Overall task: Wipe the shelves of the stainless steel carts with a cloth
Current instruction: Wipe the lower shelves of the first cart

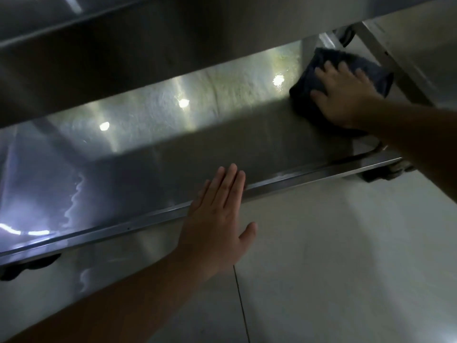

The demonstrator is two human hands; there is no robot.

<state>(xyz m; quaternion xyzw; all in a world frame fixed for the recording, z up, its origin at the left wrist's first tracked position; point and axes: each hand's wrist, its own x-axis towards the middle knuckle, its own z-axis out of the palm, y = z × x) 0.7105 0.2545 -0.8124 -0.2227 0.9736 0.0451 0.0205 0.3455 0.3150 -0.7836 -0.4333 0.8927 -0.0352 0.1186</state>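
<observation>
**Right hand flat on the cloth, left hand braced on the shelf edge**

Your right hand (346,95) lies palm down on the dark cloth (321,70), fingers (330,68) spread wide and flat rather than curled around it. The cloth sticks out past your fingertips toward the far right corner of the bottom shelf (173,149) and shows again under the heel of your hand, so most of it sits directly beneath your palm, pressed to the steel. Just beyond the cloth stands the cart's corner post (309,50).

Your left hand (217,219) is empty and open, fingers straight and close together, the thumb held out to the side. Its fingertips reach over the shelf's front rim (309,174) onto the shelf surface, while the palm hangs out over the pale floor (346,268). The cloth is well apart from this hand, off to the right of its fingers and farther away. A caster (385,173) shows under the rim's right end.
</observation>
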